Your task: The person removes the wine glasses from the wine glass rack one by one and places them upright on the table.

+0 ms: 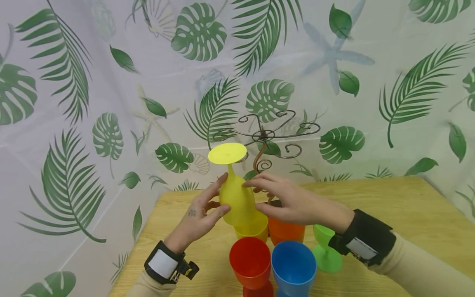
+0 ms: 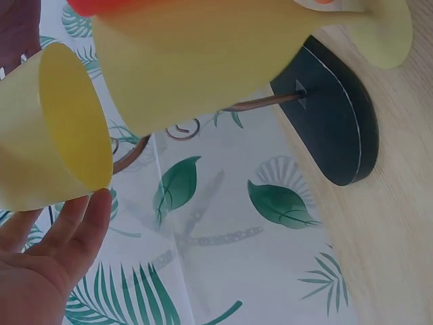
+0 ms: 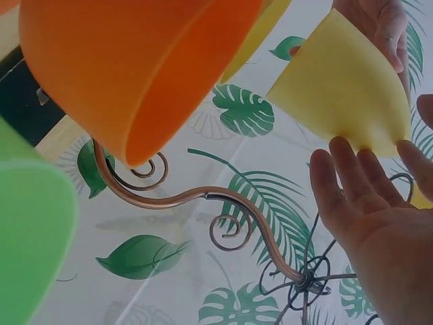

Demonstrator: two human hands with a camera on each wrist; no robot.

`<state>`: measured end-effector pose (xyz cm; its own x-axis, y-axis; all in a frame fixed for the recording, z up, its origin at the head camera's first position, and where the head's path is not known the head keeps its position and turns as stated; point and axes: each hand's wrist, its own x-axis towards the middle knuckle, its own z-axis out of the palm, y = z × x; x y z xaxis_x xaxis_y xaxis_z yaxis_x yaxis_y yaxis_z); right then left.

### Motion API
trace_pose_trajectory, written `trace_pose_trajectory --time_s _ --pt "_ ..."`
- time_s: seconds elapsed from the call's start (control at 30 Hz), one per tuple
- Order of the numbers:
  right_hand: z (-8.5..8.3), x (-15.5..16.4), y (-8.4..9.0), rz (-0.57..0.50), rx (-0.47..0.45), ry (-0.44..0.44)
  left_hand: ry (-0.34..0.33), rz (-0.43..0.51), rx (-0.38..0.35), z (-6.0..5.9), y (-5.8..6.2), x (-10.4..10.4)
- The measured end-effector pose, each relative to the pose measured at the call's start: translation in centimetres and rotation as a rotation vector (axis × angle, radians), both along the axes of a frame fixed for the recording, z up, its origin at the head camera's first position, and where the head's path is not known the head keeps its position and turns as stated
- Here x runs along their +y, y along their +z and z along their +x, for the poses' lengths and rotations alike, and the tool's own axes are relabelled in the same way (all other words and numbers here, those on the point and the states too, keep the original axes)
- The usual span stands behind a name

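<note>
A yellow plastic goblet (image 1: 239,202) is held upside down above the table, its round foot on top and its stem below that. My left hand (image 1: 200,216) grips the bowl from the left, thumb in front; in the left wrist view its fingers (image 2: 84,230) touch the bowl near the rim. From the other side my right hand (image 1: 293,198) holds the same bowl with its fingertips, as the right wrist view also shows on the goblet (image 3: 345,88). Just beneath, a second yellow goblet (image 2: 203,74) stands upright, partly hidden in the head view.
Orange (image 1: 287,231), red (image 1: 250,264), blue (image 1: 293,268) and green goblets (image 1: 328,255) stand upright on the wooden table (image 1: 400,222). Behind them rises a curled metal rack (image 1: 263,135) on a black base (image 2: 331,128). A leaf-patterned backdrop (image 1: 371,107) lies beyond.
</note>
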<state>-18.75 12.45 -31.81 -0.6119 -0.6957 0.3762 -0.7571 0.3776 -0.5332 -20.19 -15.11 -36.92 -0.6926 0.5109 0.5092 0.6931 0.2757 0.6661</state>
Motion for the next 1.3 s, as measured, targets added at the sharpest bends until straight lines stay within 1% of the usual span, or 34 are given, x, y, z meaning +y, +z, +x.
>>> trace_pose_trajectory --time_s 0.13,0.23,0.37,0.47,0.57,0.8,0.9,0.97,1.1,1.2,1.3 --pt "0.5 0.3 0.0 -0.063 0.050 -0.004 -0.031 -0.002 -0.003 0.5 0.5 0.5" --pt "0.6 0.7 -0.2 -0.095 0.119 -0.018 -0.046 -0.005 -0.010 0.8 0.7 1.0" --pt "0.8 1.4 -0.4 -0.134 0.183 -0.031 -0.072 -0.006 -0.012 1.1 1.0 1.7" --pt "0.9 2.0 -0.5 -0.186 0.219 -0.030 -0.103 -0.012 -0.002 1.2 1.4 2.3" --pt "1.3 3.0 -0.7 -0.230 0.276 -0.030 -0.145 -0.021 0.001 1.3 1.6 3.2" --pt "2.6 4.9 -1.1 -0.254 0.440 0.011 -0.235 -0.023 -0.033 1.7 1.9 5.0" --pt "3.1 5.6 -1.0 -0.227 0.543 0.017 -0.276 -0.023 -0.046 1.8 2.1 5.6" --pt "3.3 6.0 -0.9 -0.189 0.619 0.003 -0.300 -0.015 -0.056 1.8 2.2 5.9" --pt "3.6 6.4 -0.5 -0.137 0.839 -0.003 -0.348 0.005 -0.063 2.0 2.5 6.4" --pt "3.9 6.7 -0.3 -0.098 1.005 -0.024 -0.390 0.018 -0.081 2.1 2.8 6.9" --pt "4.4 7.1 -0.3 -0.049 1.092 -0.053 -0.426 0.026 -0.123 2.4 3.0 7.3"
